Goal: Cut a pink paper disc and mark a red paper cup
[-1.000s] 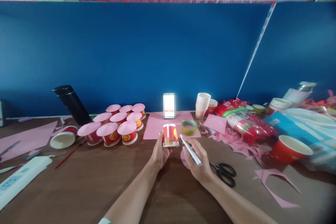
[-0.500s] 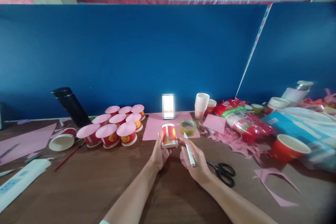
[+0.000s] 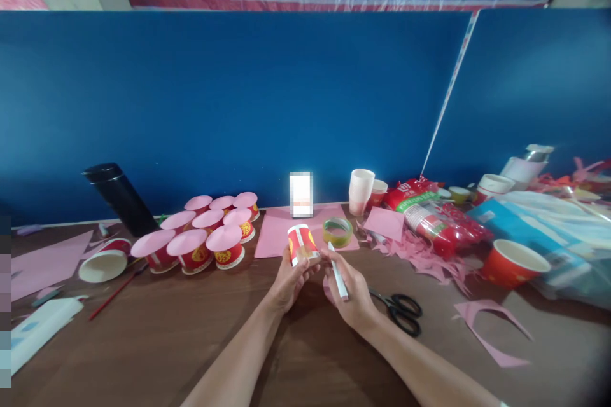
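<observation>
My left hand [image 3: 287, 285] is wrapped round a small red paper cup [image 3: 296, 240] with yellow print, tilted over the table. Between the fingers of my right hand [image 3: 356, 296] is a white pen-shaped tube [image 3: 340, 276], its narrow tip pointing up and away. My right fingertips are close to the cup's lower right side; whether they touch it I cannot tell. A pink paper disc [image 3: 328, 290] lies partly hidden beneath my right hand. Just right of that hand rest black-handled scissors [image 3: 405, 315]. A roll of clear tape [image 3: 337, 233] is beyond my hands.
Several red cups topped with pink discs [image 3: 189, 243] stand at left, near a black flask [image 3: 121, 200] and a tipped cup [image 3: 104, 264]. Pink paper [image 3: 272, 232] lies ahead. White cups [image 3: 361, 192], a red package [image 3: 429, 213], paper scraps [image 3: 442, 257] and an orange cup [image 3: 515, 264] crowd the right.
The cup in my left hand has tilted further to one side. The whole scene has shifted slightly left in view. Both hands keep their holds.
</observation>
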Demonstrator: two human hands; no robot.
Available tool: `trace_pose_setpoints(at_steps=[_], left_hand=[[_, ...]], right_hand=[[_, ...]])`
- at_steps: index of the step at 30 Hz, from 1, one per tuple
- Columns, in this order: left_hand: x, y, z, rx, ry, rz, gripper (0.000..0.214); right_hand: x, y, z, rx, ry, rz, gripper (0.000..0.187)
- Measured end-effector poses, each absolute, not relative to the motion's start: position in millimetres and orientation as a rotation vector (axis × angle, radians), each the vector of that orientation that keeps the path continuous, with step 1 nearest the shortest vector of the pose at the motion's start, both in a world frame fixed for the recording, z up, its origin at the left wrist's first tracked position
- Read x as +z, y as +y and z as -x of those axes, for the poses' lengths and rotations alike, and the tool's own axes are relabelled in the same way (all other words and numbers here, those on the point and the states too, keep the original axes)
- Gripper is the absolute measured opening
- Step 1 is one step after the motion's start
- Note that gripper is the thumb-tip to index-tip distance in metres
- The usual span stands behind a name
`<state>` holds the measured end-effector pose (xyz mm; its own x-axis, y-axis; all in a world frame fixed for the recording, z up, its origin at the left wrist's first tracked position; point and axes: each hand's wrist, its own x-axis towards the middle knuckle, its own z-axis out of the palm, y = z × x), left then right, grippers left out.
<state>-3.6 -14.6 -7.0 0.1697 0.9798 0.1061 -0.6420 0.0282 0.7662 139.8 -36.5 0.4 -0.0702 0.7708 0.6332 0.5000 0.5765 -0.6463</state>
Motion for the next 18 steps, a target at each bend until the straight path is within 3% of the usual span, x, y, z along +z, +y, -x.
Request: trace_pose_setpoints(at_steps=[7, 13, 18], left_hand=[[-3.1, -17.1, 3.4, 1.319, 0.614, -0.852, 0.067], [-8.6, -12.6, 6.1, 1.308, 0.476, -0.769, 0.044], [-6.6, -7.5, 6.4, 1.293, 0.521, -0.649, 0.05]], right_hand=[[0.4, -34.7, -142.3, 0.284, -1.831, 1.057, 0.045], [1.4, -36.2, -143.7, 0.343, -1.841, 1.072, 0.045], [1.1, -33.7, -143.8, 0.282, -1.914, 1.055, 0.046]])
